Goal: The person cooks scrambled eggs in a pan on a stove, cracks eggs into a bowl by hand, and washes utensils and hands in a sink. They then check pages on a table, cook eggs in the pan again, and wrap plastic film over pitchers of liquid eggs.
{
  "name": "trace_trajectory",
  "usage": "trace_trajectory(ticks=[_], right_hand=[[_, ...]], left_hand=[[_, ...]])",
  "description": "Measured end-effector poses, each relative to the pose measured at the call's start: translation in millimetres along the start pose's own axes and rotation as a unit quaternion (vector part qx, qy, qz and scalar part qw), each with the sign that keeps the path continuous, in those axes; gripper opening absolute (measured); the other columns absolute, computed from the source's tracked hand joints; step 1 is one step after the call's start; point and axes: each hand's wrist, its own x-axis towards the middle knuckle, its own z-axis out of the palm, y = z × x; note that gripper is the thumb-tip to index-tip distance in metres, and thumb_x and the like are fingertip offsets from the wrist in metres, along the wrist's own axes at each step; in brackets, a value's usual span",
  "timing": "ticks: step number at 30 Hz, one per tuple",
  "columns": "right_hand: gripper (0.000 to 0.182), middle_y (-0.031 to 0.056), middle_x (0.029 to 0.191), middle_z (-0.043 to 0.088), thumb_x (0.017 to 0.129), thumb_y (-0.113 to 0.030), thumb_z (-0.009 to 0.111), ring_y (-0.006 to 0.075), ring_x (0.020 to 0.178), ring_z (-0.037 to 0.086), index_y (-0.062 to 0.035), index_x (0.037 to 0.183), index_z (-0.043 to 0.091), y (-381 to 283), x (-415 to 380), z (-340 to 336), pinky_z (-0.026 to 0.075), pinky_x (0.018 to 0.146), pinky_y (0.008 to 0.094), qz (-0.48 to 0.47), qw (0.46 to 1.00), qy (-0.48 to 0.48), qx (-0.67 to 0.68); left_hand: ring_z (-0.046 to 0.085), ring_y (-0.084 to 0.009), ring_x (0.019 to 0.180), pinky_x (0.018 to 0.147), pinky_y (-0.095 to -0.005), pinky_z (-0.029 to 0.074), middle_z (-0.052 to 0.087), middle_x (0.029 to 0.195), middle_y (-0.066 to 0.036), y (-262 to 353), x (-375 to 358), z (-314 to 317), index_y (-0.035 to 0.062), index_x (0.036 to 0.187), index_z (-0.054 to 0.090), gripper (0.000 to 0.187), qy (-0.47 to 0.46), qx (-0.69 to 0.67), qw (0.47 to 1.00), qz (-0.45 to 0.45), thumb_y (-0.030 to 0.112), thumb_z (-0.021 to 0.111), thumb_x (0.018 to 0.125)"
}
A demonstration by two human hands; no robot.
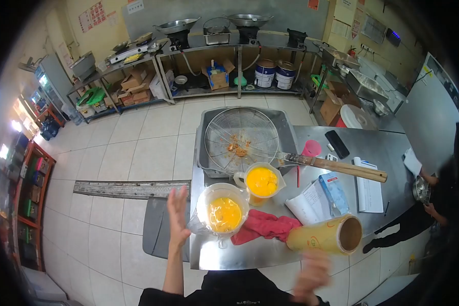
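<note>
My left hand (178, 217) is raised with its fingers apart, at the left side of a clear jug (222, 210) that holds yellow egg. Whether it touches the jug is hard to tell. Behind that jug stands a second jug (261, 183), also with yellow egg in it. My right hand (312, 275) is blurred by motion, in front of a large roll of plastic film (319, 236) lying on its side. A crumpled red cloth (265, 225) lies between the near jug and the roll.
A wire strainer (242, 133) with a wooden handle rests across a grey tub (289, 133). Blue box (333, 193), papers (306, 205), notebook (368, 191), phone (337, 144) and pink cup (311, 148) are on the steel table (209, 257). A person (436, 196) holds a metal bowl at right.
</note>
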Motion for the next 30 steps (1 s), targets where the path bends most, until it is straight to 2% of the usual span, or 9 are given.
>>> trace_trajectory(ticks=[3, 5, 9, 13, 16, 18, 22, 27, 30], right_hand=[[0.114, 0.0274, 0.137, 0.020, 0.050, -0.052, 0.079, 0.0421, 0.123, 0.030, -0.0143, 0.136, 0.016, 23.9, -5.2, 93.7, 0.029, 0.098, 0.0493, 0.125, 0.978, -0.142, 0.093], [0.122, 0.0259, 0.139, 0.014, 0.046, -0.050, 0.082, 0.0400, 0.126, 0.025, -0.0126, 0.138, 0.011, 48.8, -29.5, 148.7, 0.030, 0.099, 0.0482, 0.197, 0.956, -0.133, 0.172], [0.118, 0.0282, 0.137, 0.017, 0.046, -0.048, 0.083, 0.0439, 0.127, 0.022, -0.0210, 0.138, 0.014, 82.7, -67.1, 204.4, 0.024, 0.102, 0.0494, 0.103, 0.973, -0.024, 0.205], [0.118, 0.0285, 0.138, 0.016, 0.049, -0.057, 0.078, 0.0426, 0.128, 0.020, -0.0198, 0.139, 0.012, 71.0, -80.8, 208.3, 0.022, 0.103, 0.0490, 0.271, 0.917, -0.047, 0.289], [0.110, 0.0272, 0.137, 0.020, 0.051, -0.062, 0.074, 0.0426, 0.127, 0.020, -0.0159, 0.137, 0.023, 42.0, -60.8, 165.2, 0.016, 0.104, 0.0476, 0.379, 0.897, -0.214, 0.083], [0.097, 0.0239, 0.135, 0.025, 0.055, -0.062, 0.070, 0.0415, 0.127, 0.021, -0.0123, 0.132, 0.036, 32.2, -56.7, 121.2, 0.013, 0.104, 0.0488, 0.235, 0.930, -0.236, -0.157], [0.085, 0.0188, 0.135, 0.027, 0.061, -0.058, 0.068, 0.0437, 0.125, 0.020, -0.0141, 0.129, 0.042, 91.8, 22.9, 94.9, 0.015, 0.099, 0.0579, 0.239, 0.943, -0.152, -0.173], [0.101, 0.0170, 0.137, 0.025, 0.046, -0.053, 0.077, 0.0417, 0.125, 0.022, -0.0317, 0.134, 0.031, 133.6, 68.3, 134.3, 0.026, 0.094, 0.0608, 0.320, 0.793, -0.435, -0.282], [0.106, 0.0162, 0.135, 0.027, 0.041, -0.051, 0.078, 0.0400, 0.123, 0.026, -0.0361, 0.134, 0.028, 152.2, 62.2, 146.3, 0.029, 0.091, 0.0609, 0.338, 0.756, -0.500, -0.255]], left_hand=[[0.017, -0.0299, 0.133, 0.107, -0.0421, 0.012, 0.019, 0.142, -0.017, -5.3, 8.4, 6.1, 0.0045, 0.139, 0.010, 0.121, -0.148, -0.015, 0.987, -0.061, 0.064, 0.071, 0.053], [0.018, -0.0282, 0.132, 0.107, -0.0419, 0.016, 0.017, 0.143, -0.017, -2.7, 1.4, 0.2, 0.0040, 0.139, 0.012, 0.118, -0.223, 0.006, 0.968, -0.112, 0.052, 0.077, 0.054], [0.028, -0.0282, 0.129, 0.104, -0.0402, 0.025, 0.023, 0.141, -0.018, -1.7, -25.1, 21.9, 0.0009, 0.136, 0.023, 0.110, -0.088, 0.011, 0.994, -0.061, 0.046, 0.080, 0.053], [0.031, -0.0299, 0.127, 0.102, -0.0402, 0.029, 0.026, 0.139, -0.020, -15.9, -38.9, 22.9, 0.0004, 0.131, 0.035, 0.093, 0.031, 0.155, 0.987, 0.004, 0.034, 0.080, 0.057], [0.034, -0.0342, 0.125, 0.099, -0.0417, 0.033, 0.029, 0.137, -0.022, -14.1, -42.0, 24.2, 0.0043, 0.123, 0.045, 0.079, 0.069, 0.218, 0.971, 0.066, 0.025, 0.081, 0.055], [0.034, -0.0374, 0.123, 0.099, -0.0437, 0.032, 0.029, 0.137, -0.023, -19.4, -44.5, 24.1, 0.0071, 0.118, 0.049, 0.072, 0.096, 0.284, 0.947, 0.118, 0.027, 0.081, 0.056], [0.032, -0.0363, 0.125, 0.099, -0.0458, 0.032, 0.027, 0.138, -0.021, -33.6, -62.0, 31.3, 0.0103, 0.125, 0.042, 0.079, 0.126, 0.287, 0.943, 0.114, 0.043, 0.076, 0.062], [0.041, -0.0380, 0.116, 0.093, -0.0451, 0.040, 0.037, 0.128, -0.022, -69.6, -73.2, 28.8, 0.0251, 0.133, 0.020, 0.098, 0.135, 0.361, 0.878, 0.283, 0.030, 0.082, 0.057], [0.043, -0.0383, 0.114, 0.088, -0.0442, 0.043, 0.038, 0.125, -0.023, -84.1, -77.0, 26.0, 0.0305, 0.134, 0.015, 0.102, 0.134, 0.359, 0.880, 0.279, 0.025, 0.082, 0.057]])
